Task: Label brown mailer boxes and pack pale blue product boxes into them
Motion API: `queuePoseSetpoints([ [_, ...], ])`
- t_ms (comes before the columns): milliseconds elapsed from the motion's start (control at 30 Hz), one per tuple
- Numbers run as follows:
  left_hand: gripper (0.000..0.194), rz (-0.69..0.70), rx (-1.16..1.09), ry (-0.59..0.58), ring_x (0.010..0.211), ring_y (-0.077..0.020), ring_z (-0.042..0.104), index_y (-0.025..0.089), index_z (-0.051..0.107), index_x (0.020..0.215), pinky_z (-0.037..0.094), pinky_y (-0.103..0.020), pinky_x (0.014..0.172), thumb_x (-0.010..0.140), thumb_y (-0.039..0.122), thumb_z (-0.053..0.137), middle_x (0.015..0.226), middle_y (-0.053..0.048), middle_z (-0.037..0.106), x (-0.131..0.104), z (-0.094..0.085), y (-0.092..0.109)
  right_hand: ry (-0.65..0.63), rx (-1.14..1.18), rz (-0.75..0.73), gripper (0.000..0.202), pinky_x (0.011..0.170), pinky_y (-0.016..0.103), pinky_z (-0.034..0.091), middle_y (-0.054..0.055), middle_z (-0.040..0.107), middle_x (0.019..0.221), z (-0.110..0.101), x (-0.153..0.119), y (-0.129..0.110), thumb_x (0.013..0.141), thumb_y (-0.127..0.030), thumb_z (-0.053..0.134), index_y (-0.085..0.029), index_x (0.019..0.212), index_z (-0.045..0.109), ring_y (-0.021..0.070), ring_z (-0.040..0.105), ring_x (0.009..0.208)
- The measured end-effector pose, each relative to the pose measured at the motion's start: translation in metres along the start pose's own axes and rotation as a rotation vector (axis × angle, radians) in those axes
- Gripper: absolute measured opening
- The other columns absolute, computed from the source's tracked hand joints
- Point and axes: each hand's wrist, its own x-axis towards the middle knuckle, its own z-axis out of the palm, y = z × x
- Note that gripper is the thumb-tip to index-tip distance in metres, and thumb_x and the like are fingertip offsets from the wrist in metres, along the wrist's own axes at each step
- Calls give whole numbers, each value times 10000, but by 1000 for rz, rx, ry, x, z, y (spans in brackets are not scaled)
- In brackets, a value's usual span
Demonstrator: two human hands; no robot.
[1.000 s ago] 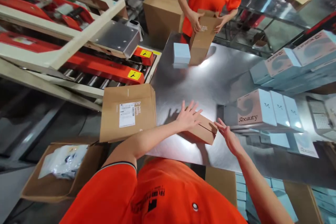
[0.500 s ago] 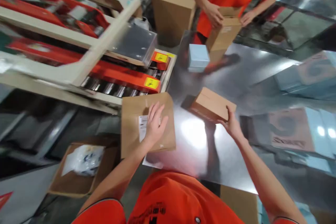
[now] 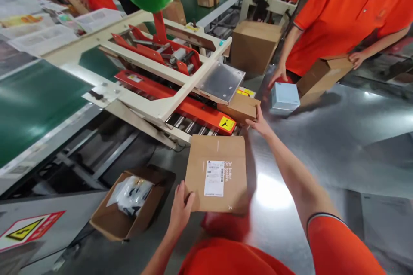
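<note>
My left hand [image 3: 181, 207] is at the near left corner of a brown carton [image 3: 196, 184], fingers along its side. A white shipping label [image 3: 214, 179] and printed text show on the carton's upper face. My right hand [image 3: 260, 123] is stretched forward, thumb and fingers closed on the end of a smaller brown carton [image 3: 241, 109]. This smaller carton lies at the mouth of the roller machine, partly under its metal plate [image 3: 221, 81]. The carton at my left hand stands at the left edge of the shiny metal table [image 3: 274, 159].
A co-worker [image 3: 348, 21] stands across the table, one hand at a light blue box [image 3: 285, 96], the other on an open carton [image 3: 324, 79]. An open box of plastic packaging [image 3: 109, 219] stands on the floor at left. A green conveyor belt [image 3: 35, 103] runs behind.
My right hand has moved the small carton forward and left, from the table to the rollers. My left hand has gone from the labelled carton's top to its near left corner. The view has turned left.
</note>
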Motion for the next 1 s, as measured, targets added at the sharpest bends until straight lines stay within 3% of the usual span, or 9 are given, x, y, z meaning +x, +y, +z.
queuePoseSetpoints([
  [67, 688, 23, 6, 9, 1562, -342, 240, 147, 477, 1474, 206, -529, 1279, 896, 519, 502, 1623, -184, 388, 1, 0, 3, 4, 33, 27, 991, 1125, 617, 424, 153, 248, 1673, 24, -52, 1, 900, -510, 637, -242, 1649, 46, 359, 412, 1459],
  [200, 656, 133, -6, 6, 1590, -359, 74, 143, 592, 1398, 108, -561, 1285, 866, 523, 545, 1681, -161, 277, -16, -10, 26, -87, -24, 141, 828, 1180, 601, 366, 125, 384, 1619, 68, -232, 34, 938, -624, 559, -319, 1630, 222, 372, 417, 1453],
  [333, 568, 213, -258, -296, 1566, -291, 241, 262, 613, 1418, 223, -484, 1281, 897, 479, 549, 1647, -54, 377, -61, -14, 84, -77, 57, 289, 754, 1126, 606, 440, 140, 529, 1509, 71, -363, 75, 975, -642, 452, -303, 1622, 266, 344, 505, 1393],
  [433, 507, 257, -402, -676, 1497, -276, 399, 296, 657, 1373, 291, -461, 1263, 916, 483, 542, 1577, -32, 480, -98, 2, 128, 98, 94, 332, 781, 1114, 642, 437, 77, 493, 1551, 12, -372, 79, 921, -681, 519, -403, 1606, 270, 362, 489, 1403],
  [533, 538, 315, -431, -918, 1499, -255, 390, 332, 577, 1443, 270, -451, 1272, 931, 494, 548, 1582, -7, 455, -130, 32, 148, 437, 103, 230, 843, 1230, 593, 269, 36, 214, 1695, -78, -356, 56, 906, -689, 539, -382, 1622, 217, 334, 259, 1534],
  [600, 564, 357, -439, -1036, 1507, -250, 372, 346, 536, 1473, 258, -436, 1279, 937, 522, 549, 1590, 4, 435, -150, 56, 148, 423, 105, 148, 794, 1252, 546, 238, 77, 306, 1664, -126, -358, 35, 905, -679, 547, -314, 1582, 349, 321, 289, 1528],
  [700, 630, 355, -497, -1161, 1504, -274, 369, 340, 558, 1461, 282, -437, 1273, 893, 612, 584, 1583, -7, 438, -180, 86, 141, 383, 30, 121, 700, 1239, 538, 277, 124, 529, 1493, -161, -385, 16, 812, -655, 682, -254, 1380, 600, 338, 439, 1435],
  [867, 640, 230, -585, -1122, 1450, -302, 460, 352, 625, 1399, 355, -483, 1238, 820, 624, 650, 1511, -39, 545, -215, 105, 141, 553, 37, 29, 727, 1231, 492, 311, 106, 528, 1478, -184, -447, 8, 773, -622, 749, -270, 1387, 586, 315, 449, 1419],
  [1000, 642, 247, -582, -788, 1484, -313, 412, 324, 572, 1433, 377, -527, 1215, 829, 532, 631, 1549, -58, 520, -194, 110, 186, 509, 92, -74, 845, 1235, 481, 309, 107, 453, 1560, -182, -490, 4, 793, -724, 692, -290, 1490, 492, 316, 397, 1466],
])
